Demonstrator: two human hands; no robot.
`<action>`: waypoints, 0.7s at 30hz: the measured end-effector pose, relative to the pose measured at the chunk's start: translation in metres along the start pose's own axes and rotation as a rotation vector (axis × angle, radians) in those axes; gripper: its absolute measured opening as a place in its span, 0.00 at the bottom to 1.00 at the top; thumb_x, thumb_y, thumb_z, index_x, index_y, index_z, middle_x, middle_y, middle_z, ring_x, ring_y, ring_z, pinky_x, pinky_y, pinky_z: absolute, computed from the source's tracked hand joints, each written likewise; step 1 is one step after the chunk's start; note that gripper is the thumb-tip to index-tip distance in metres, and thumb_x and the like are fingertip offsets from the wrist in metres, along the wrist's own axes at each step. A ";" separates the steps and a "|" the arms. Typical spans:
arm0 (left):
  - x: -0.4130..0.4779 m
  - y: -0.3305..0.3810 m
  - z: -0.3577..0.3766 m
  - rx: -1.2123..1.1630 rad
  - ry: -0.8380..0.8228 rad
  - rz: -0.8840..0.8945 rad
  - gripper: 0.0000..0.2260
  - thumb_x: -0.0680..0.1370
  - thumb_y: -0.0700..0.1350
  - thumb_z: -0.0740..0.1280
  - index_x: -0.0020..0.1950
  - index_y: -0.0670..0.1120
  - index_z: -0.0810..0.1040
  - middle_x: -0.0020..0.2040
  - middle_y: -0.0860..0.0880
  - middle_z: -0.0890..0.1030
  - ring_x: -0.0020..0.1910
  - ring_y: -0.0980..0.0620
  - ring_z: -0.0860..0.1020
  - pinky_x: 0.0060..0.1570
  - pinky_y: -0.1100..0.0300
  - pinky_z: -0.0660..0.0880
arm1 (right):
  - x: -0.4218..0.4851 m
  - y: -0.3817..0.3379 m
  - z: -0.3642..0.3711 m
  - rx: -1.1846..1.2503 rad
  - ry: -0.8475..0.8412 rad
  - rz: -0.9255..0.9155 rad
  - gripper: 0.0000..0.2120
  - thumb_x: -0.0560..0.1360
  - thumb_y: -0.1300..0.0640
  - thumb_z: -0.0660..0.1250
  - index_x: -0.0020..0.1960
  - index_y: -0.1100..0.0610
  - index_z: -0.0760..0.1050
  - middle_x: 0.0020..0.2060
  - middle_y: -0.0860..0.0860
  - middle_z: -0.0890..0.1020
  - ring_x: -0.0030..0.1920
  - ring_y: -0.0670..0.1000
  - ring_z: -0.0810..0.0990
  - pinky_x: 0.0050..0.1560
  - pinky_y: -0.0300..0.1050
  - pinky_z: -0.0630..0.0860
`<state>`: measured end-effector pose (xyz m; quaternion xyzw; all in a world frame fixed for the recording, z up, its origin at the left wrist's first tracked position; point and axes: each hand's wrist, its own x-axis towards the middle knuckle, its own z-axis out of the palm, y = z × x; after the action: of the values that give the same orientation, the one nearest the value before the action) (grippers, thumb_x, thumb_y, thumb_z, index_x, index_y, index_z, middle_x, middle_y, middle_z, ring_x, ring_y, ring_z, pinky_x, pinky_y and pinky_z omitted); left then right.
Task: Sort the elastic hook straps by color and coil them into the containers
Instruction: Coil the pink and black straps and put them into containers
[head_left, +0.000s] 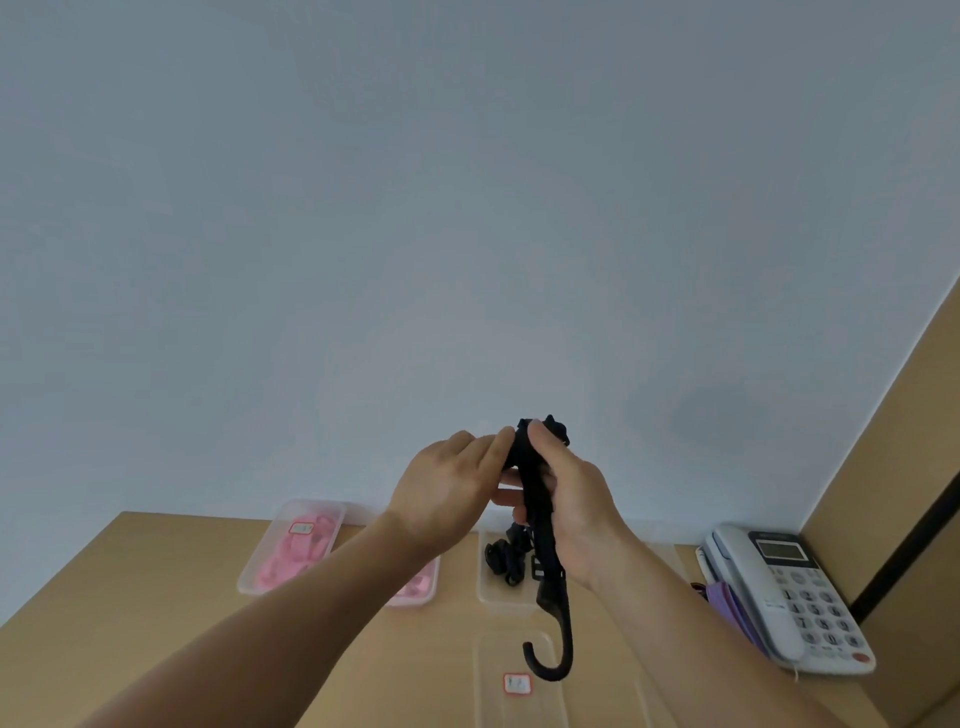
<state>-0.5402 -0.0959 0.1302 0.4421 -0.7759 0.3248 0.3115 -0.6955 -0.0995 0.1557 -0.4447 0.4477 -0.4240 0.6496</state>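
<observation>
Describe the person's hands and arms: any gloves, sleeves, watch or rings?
The left hand and right hand wear no gloves, and no rings show. The left forearm and right forearm are uncovered to the frame edge: no sleeves, watch or wristband in view.

Soft, even, dimmish light (faint shadow on wall (727, 410)); wide-angle bending, slight blur.

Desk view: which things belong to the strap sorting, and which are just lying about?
Job: black strap, gripped by left hand and right hand; box of pink straps; box of black straps; labelled clear box in front.
Lying about: telephone; purple item beside it.
</observation>
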 end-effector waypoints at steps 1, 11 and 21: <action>-0.001 0.000 0.000 -0.037 0.000 0.031 0.22 0.67 0.33 0.74 0.61 0.38 0.81 0.40 0.50 0.82 0.31 0.49 0.73 0.25 0.59 0.70 | 0.000 0.002 -0.001 -0.021 0.025 -0.004 0.22 0.76 0.41 0.66 0.50 0.60 0.84 0.44 0.58 0.86 0.38 0.56 0.82 0.39 0.47 0.72; 0.012 -0.004 -0.024 -1.486 -0.680 -0.923 0.22 0.75 0.56 0.61 0.65 0.46 0.75 0.56 0.51 0.83 0.58 0.54 0.80 0.53 0.55 0.73 | -0.001 0.004 -0.021 -0.093 -0.101 -0.191 0.17 0.78 0.41 0.65 0.52 0.53 0.83 0.44 0.58 0.85 0.37 0.52 0.79 0.44 0.47 0.74; 0.005 0.002 -0.016 -1.546 -0.462 -0.953 0.16 0.80 0.50 0.64 0.62 0.43 0.80 0.58 0.43 0.84 0.61 0.47 0.81 0.55 0.56 0.77 | -0.006 0.006 -0.018 -0.301 -0.132 -0.268 0.09 0.82 0.50 0.61 0.54 0.53 0.78 0.37 0.51 0.86 0.29 0.49 0.82 0.30 0.39 0.75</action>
<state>-0.5413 -0.0856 0.1432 0.4371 -0.5561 -0.5389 0.4575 -0.7130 -0.0960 0.1480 -0.6192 0.3994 -0.4050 0.5414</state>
